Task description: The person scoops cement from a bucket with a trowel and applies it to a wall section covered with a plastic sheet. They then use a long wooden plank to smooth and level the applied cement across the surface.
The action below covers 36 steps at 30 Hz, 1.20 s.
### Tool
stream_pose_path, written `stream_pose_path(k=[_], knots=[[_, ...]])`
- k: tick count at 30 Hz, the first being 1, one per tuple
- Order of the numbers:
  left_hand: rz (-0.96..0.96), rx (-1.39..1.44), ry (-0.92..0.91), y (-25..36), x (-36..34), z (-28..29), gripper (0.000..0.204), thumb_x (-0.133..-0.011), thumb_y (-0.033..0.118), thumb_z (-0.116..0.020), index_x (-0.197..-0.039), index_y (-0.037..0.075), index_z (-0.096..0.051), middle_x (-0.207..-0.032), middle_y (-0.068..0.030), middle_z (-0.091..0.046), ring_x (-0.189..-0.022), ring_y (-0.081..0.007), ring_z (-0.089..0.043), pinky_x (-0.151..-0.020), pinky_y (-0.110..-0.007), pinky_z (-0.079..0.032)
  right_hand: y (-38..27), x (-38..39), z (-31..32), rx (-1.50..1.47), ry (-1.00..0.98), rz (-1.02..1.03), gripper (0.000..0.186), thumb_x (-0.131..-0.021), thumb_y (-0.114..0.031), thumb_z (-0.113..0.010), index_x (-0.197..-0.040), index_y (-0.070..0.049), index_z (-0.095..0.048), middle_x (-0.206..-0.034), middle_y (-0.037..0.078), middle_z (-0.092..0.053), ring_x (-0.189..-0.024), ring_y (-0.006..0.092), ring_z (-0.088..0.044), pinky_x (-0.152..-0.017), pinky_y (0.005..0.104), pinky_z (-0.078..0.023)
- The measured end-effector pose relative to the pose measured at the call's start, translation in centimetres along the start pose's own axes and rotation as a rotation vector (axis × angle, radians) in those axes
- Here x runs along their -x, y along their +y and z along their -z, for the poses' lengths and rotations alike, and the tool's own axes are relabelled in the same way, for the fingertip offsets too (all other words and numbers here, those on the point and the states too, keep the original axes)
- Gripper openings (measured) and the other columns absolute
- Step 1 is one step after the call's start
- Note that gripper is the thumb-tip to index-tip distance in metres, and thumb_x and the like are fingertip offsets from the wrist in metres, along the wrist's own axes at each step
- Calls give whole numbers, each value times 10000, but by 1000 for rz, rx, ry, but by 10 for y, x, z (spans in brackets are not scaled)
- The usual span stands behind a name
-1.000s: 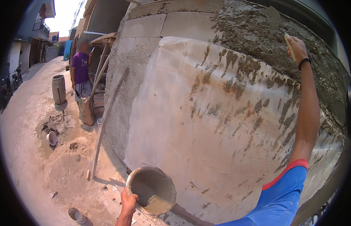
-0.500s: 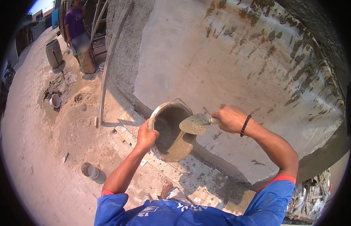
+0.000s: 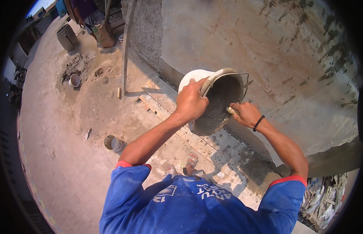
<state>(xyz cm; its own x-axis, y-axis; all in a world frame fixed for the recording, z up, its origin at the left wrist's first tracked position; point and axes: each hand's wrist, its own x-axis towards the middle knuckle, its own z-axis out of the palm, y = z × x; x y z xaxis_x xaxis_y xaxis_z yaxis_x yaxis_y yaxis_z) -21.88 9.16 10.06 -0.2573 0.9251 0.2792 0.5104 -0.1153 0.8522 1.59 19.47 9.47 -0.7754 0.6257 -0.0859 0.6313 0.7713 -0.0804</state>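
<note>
My left hand (image 3: 192, 100) grips the rim of a white bucket (image 3: 194, 76), which is tilted so that its mouth turns toward my right. Grey wet mortar (image 3: 222, 97) coats the inside and lies in it. In my right hand (image 3: 247, 114), fingers wrapped round the handle, is a trowel (image 3: 231, 110). Its blade is down in the bucket's mouth and cannot be made out against the mortar. The bucket's thin wire handle (image 3: 247, 84) sticks out at the far right of the rim.
A large pale sheet (image 3: 228, 43), spattered with mortar, covers the wall ahead. A wooden post (image 3: 127, 50) leans at its left. Sand (image 3: 97, 95), a white pail (image 3: 74, 80), a small bucket (image 3: 113, 143), a barrel (image 3: 67, 38) and a sack (image 3: 104, 36) beside a person stand leftward. Rubble (image 3: 325, 195) lies right.
The trowel, which held mortar on its blade beside the bucket, has gone into the bucket's mouth. The bucket has tipped further toward my right hand, and the view has shifted.
</note>
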Motion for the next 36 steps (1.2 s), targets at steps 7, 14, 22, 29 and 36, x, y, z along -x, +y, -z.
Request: stream_pose_path(k=[7, 14, 22, 29, 36], knots=[[74, 44, 40, -6, 5, 14, 633, -698, -21, -578, -1324, 72, -570, -1130, -260, -618, -988, -374, -632, -879, -414, -495, -33, 2, -71, -629, 182, -117, 442, -771, -234, -730, -1157, -27, -667, -985, 226, -704, -906, 365, -694, -805, 408, -536], [226, 654, 190, -34, -27, 40, 562, -657, -124, -503, -1207, -47, -586, -993, -87, -651, -857, -152, -599, -755, -264, -495, -14, -10, 7, -522, 292, -53, 451, -787, -212, -746, -1186, -22, -657, -1041, 181, -710, -934, 269, -699, -824, 351, -528], [141, 801, 328, -34, -68, 48, 612, -613, -141, -492, -1218, -64, -552, -1042, -112, -639, -903, -188, -607, -782, -283, -500, 27, -32, 211, -405, 428, 40, 374, -769, -179, -792, -1066, -2, -650, -869, 83, -678, -740, 144, -628, -684, 307, -516], [183, 797, 396, -45, -89, 28, 636, -605, -153, -508, -1229, -32, -549, -980, -119, -649, -831, -215, -631, -718, -316, -523, 38, -60, 434, -232, 652, 173, 321, -869, -289, -732, -962, 10, -662, -643, 22, -592, -503, 74, -537, -462, 237, -417], [248, 772, 494, -43, -82, 17, 579, -620, -142, -512, -1186, -38, -575, -955, -95, -651, -804, -184, -619, -681, -296, -513, 97, -138, 580, -468, 640, 331, 351, -959, -336, -595, -963, 11, -643, -674, 67, -615, -493, 110, -570, -425, 282, -467]])
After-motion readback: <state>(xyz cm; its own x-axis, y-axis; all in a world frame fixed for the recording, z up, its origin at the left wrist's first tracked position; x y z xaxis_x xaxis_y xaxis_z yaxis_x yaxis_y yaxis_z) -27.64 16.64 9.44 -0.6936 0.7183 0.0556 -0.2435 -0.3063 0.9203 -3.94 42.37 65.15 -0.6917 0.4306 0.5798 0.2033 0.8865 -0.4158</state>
